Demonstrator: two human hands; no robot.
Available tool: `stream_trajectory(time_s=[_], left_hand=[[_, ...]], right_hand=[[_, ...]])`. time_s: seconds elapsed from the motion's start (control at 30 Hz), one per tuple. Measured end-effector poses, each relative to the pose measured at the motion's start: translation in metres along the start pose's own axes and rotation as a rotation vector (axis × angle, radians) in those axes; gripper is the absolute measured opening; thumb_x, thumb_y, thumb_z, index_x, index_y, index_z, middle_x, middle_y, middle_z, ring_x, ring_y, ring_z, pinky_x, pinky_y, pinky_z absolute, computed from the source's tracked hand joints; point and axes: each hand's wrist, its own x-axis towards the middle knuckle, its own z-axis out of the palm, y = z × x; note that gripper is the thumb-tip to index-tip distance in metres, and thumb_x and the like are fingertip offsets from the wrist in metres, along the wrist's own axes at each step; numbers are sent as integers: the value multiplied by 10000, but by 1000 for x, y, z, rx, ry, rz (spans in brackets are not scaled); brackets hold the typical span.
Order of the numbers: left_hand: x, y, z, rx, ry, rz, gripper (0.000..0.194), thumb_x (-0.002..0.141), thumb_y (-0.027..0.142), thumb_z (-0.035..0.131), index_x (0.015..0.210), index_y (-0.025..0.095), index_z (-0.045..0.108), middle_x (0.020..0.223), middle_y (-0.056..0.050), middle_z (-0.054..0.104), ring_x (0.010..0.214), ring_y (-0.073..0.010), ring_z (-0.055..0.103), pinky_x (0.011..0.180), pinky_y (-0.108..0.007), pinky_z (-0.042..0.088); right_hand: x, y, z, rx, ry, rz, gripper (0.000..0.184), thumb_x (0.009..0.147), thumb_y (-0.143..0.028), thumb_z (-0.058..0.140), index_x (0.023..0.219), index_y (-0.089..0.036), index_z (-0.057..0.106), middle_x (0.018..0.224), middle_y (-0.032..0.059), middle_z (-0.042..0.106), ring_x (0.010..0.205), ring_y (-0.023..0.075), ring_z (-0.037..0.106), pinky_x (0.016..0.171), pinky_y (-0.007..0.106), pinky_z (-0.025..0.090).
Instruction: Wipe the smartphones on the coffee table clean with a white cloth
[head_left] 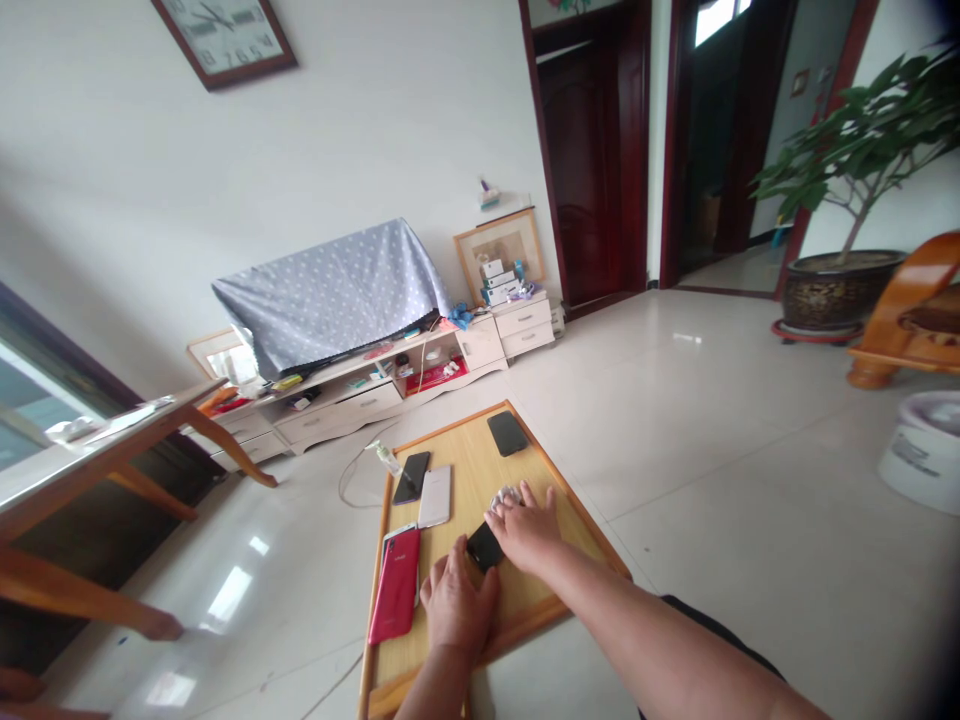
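Flanking black phone (484, 547), left hand (456, 598), right hand (525, 527)

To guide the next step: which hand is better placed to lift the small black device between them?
Probably the right hand: its edge touches the black device, with fingers spread on the wooden board. The left hand sits lower, crowded beside the red phone.

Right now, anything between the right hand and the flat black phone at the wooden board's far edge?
Yes: a small crumpled whitish bundle lies at the fingertips of the right hand, roughly on that line. Past it, nothing else shows before the flat black phone.
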Motion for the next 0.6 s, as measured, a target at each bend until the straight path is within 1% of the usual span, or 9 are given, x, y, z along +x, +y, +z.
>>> stream_trajectory(time_s=[0.03,0.13,0.2,0.27,0.33,0.4,0.47,0.5,0.6], left_hand=[[0,-1,0,-9,-5,5,658,854,490,570,1447,279,378,1366,-93,600,1318,-259,473,1106,-422,286],[1,-2,0,-32,-28,12,643,895,475,512,1481,290,323,1407,-92,575,1329,-257,461,1101,-434,282],[2,-2,0,-26,-44,1,644,912,442,482,1505,285,284,1441,-99,548,1339,-255,452,1098,-431,282],[2,-1,-1,-21,-52,-10,671,905,470,492,1510,275,276,1454,-105,536,1348,-262,445,1104,-429,274],[2,-1,-1,-26,-46,-11,713,879,524,524,1500,263,290,1444,-107,545,1349,-270,445,1111,-428,266],[2,0,-1,-33,-31,-3,735,858,531,550,1490,250,302,1434,-105,556,1353,-269,441,1112,-421,265],[2,0,-1,-32,-26,-2,735,852,514,561,1487,244,306,1428,-109,561,1354,-268,441,1111,-417,263],[1,0,-2,-30,-30,-7,728,855,516,558,1485,250,308,1425,-108,563,1351,-268,445,1110,-418,263],[1,1,-4,-14,-54,-13,679,889,513,517,1490,280,304,1421,-103,563,1331,-263,463,1096,-420,278]], right_hand=[[-4,-4,4,8,-11,-47,646,1022,-578,89,1369,-345,582,1572,8,409,1519,341,120,1116,718,-109],[-20,-18,16,41,-57,-248,643,1023,-571,50,1400,-397,541,1542,-5,455,1505,339,184,1108,728,-112],[-25,-24,18,45,-80,-317,641,1026,-552,28,1409,-419,525,1517,-12,490,1503,333,197,1104,732,-117],[-21,-25,14,31,-93,-291,643,1029,-537,28,1391,-417,545,1510,-17,498,1505,335,191,1101,731,-129],[-11,-21,7,11,-82,-194,649,1031,-527,39,1363,-396,580,1528,-18,474,1509,341,171,1100,727,-142],[-2,-17,1,-7,-55,-83,647,1032,-523,56,1349,-369,599,1559,-15,430,1515,344,141,1100,724,-146],[1,-16,1,-15,-34,-34,639,1032,-528,71,1354,-356,595,1572,-7,408,1518,343,121,1100,727,-140],[0,-17,2,-12,-39,-50,633,1031,-534,76,1358,-361,590,1572,-5,409,1518,342,122,1098,730,-138],[-8,-24,12,11,-84,-188,627,1029,-546,68,1386,-388,558,1553,1,440,1512,335,157,1096,731,-142]])
